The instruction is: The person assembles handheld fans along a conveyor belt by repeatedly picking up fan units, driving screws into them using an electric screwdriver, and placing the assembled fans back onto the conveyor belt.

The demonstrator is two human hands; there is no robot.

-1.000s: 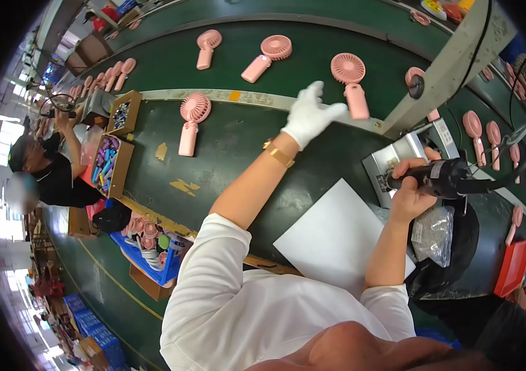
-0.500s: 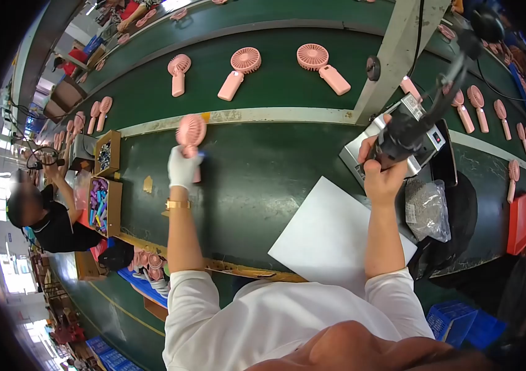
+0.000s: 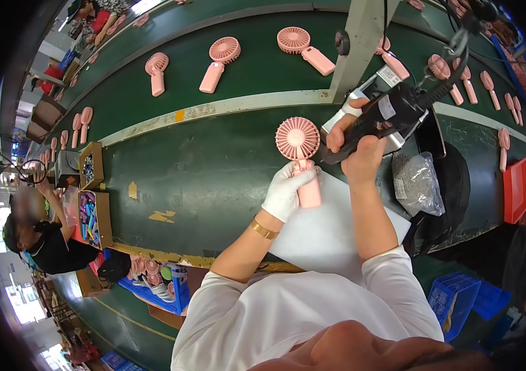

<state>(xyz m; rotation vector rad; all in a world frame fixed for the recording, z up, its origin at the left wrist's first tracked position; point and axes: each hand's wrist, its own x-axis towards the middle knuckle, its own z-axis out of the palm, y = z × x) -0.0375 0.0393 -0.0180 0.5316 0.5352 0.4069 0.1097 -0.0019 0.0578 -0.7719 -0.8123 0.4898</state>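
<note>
My left hand [image 3: 286, 190], in a white glove, is closed around the neck of a pink handheld fan [image 3: 297, 139]. The fan's round grille points away from me and its handle hangs toward me over the white sheet [image 3: 312, 238]. A black electric screwdriver [image 3: 377, 117] is gripped in my bare right hand [image 3: 362, 154], its cord running up to the right. The tool's tip is close beside the fan's neck; whether they touch I cannot tell. Behind the screwdriver, partly hidden, sits a silver metal device [image 3: 393, 139].
Pink fans lie on the green conveyor [image 3: 250, 74] beyond a metal post [image 3: 356, 46]. To the right are a clear bag of small parts [image 3: 419, 184] and a red tray [image 3: 516, 190]. Cardboard boxes [image 3: 103, 219] stand at left, near a seated co-worker [image 3: 46, 238].
My left hand has brought the fan from the left of the bench rightward to the screwdriver. My right hand has tilted the screwdriver and moved it slightly left, toward the fan.
</note>
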